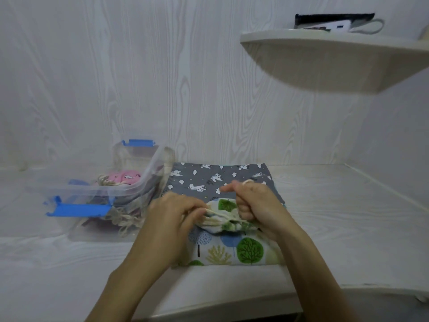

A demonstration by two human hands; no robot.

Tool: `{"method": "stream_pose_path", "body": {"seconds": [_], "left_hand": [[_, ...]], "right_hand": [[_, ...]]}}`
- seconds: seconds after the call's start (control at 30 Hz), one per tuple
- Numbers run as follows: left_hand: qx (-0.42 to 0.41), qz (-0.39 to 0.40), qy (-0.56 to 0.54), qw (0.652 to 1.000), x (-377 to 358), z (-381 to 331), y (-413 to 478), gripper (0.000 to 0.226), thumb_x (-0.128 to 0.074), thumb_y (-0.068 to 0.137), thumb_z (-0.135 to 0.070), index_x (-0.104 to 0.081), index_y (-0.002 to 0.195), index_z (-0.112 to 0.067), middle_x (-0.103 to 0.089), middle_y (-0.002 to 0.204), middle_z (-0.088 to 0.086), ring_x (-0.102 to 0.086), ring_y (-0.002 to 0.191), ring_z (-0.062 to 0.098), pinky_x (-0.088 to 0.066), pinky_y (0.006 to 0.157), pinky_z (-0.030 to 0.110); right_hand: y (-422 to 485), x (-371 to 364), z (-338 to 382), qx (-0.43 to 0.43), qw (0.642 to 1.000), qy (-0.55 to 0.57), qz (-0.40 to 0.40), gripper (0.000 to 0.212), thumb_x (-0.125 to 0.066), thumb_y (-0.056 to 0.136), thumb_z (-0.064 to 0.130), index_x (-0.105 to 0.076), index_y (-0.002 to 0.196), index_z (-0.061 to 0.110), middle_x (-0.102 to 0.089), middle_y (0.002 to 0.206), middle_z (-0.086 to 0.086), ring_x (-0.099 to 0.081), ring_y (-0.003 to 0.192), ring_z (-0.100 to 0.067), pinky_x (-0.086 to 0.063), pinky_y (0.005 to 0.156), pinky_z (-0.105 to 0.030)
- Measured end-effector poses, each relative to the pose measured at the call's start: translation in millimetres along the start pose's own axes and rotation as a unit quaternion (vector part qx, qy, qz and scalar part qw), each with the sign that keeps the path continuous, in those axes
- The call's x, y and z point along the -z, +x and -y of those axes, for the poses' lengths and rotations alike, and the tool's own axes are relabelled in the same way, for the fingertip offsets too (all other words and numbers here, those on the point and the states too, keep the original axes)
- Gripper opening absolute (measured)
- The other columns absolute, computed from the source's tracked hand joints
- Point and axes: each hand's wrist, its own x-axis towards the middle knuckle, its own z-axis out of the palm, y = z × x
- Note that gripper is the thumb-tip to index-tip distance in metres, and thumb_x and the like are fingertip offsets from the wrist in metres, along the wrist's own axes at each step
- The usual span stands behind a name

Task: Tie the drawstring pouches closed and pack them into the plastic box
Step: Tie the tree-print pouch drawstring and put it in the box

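Left hand (171,214) pinches cord (216,212), right hand (257,205) curls round other end; tree pouch (232,249) mouth gathered, on table (336,217). I judge knot unfinished. Pink pouch (125,178) already in box (141,180); grey pouch (209,177) waits.

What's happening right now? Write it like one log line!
step: tying | left hand: pinches cord | right hand: pinches cord | tree pouch: cinched | box: open

plastic box (130,182): clear glossy plastic | tree-print pouch (232,249): matt printed cloth | table (336,217): pale woodgrain, smooth
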Motion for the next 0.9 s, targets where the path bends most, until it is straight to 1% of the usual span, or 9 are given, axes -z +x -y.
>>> {"method": "stream_pose_path", "body": {"seconds": [0.13,0.23,0.3,0.4,0.47,0.53,0.67,0.77,0.9], "left_hand": [[-0.093,0.019,0.194,0.976,3,-12,10,0.005,-0.077,0.073,-0.037,-0.073,0.077,-0.036,-0.052,0.076,-0.008,-0.052,0.075,0.020,-0.032,0.066,0.032],[-0.007,0.079,0.244,0.966,8,-29,15,0.020,-0.053,0.091,-0.045,-0.069,0.096,-0.034,-0.065,0.091,-0.006,-0.061,0.090,0.018,-0.046,0.071,0.031],[0.042,0.092,0.282,0.954,10,-33,15,0.027,-0.044,0.094,-0.047,-0.065,0.099,-0.032,-0.067,0.094,-0.004,-0.063,0.092,0.018,-0.049,0.072,0.030],[0.053,0.099,0.297,0.948,13,-39,17,0.024,-0.045,0.095,-0.044,-0.064,0.100,-0.032,-0.067,0.096,-0.005,-0.062,0.094,0.018,-0.049,0.071,0.030],[0.030,0.074,0.221,0.972,8,-40,23,0.018,-0.051,0.092,-0.040,-0.067,0.099,-0.033,-0.070,0.094,-0.007,-0.063,0.091,0.015,-0.051,0.075,0.032],[0.012,0.057,0.033,0.998,-4,-35,33,0.014,-0.062,0.089,-0.028,-0.072,0.097,-0.032,-0.073,0.090,-0.009,-0.066,0.085,0.008,-0.052,0.079,0.032],[0.060,0.158,-0.283,0.944,-25,-27,36,0.034,-0.057,0.094,-0.019,-0.059,0.127,-0.029,-0.074,0.100,-0.008,-0.067,0.095,0.002,-0.051,0.086,0.022],[0.091,0.160,-0.380,0.907,-30,-19,29,0.043,-0.062,0.088,-0.021,-0.054,0.129,-0.029,-0.074,0.101,-0.005,-0.069,0.097,0.009,-0.053,0.085,0.022],[0.098,0.144,-0.360,0.916,-33,-13,25,0.043,-0.069,0.072,-0.036,-0.062,0.114,-0.030,-0.074,0.092,-0.006,-0.069,0.085,0.007,-0.053,0.077,0.023]], "right_hand": [[-10,-10,22,-0.008,0.912,-0.393,0.118,0.029,-0.059,0.090,0.027,-0.070,0.093,0.000,-0.049,0.047,0.014,-0.034,0.042,-0.004,-0.029,0.045,-0.018],[-11,-16,27,-0.011,0.880,-0.458,0.127,0.028,-0.049,0.083,0.023,-0.045,0.058,0.012,-0.043,0.060,-0.012,-0.032,0.050,-0.017,-0.026,0.053,-0.030],[-10,-13,27,-0.005,0.882,-0.458,0.111,0.032,-0.046,0.077,0.029,-0.033,0.051,0.016,-0.057,0.074,-0.026,-0.050,0.053,-0.025,-0.026,0.053,-0.032],[-19,-12,27,0.005,0.867,-0.475,0.149,0.028,-0.048,0.079,0.031,-0.043,0.057,0.014,-0.055,0.066,-0.016,-0.055,0.060,-0.023,-0.032,0.054,-0.036],[-23,-14,25,0.019,0.852,-0.493,0.177,0.030,-0.049,0.090,0.030,-0.052,0.070,0.007,-0.047,0.064,-0.012,-0.043,0.058,-0.016,-0.036,0.057,-0.038],[-26,-15,25,0.040,0.862,-0.480,0.155,0.039,-0.044,0.098,0.031,-0.047,0.067,0.008,-0.046,0.062,-0.005,-0.041,0.058,-0.014,-0.034,0.058,-0.036],[-29,-5,26,0.048,0.932,-0.332,0.141,0.033,-0.041,0.102,0.026,-0.063,0.078,0.022,-0.063,0.077,0.003,-0.055,0.070,-0.016,-0.044,0.071,-0.032],[-33,4,23,0.007,0.966,-0.215,0.142,0.040,-0.048,0.099,0.033,-0.063,0.064,0.022,-0.055,0.061,0.004,-0.049,0.061,-0.015,-0.042,0.065,-0.029],[-35,9,13,0.042,0.975,-0.188,0.112,0.045,-0.053,0.095,0.035,-0.061,0.056,0.016,-0.053,0.054,0.002,-0.046,0.057,-0.012,-0.039,0.063,-0.027]]}}
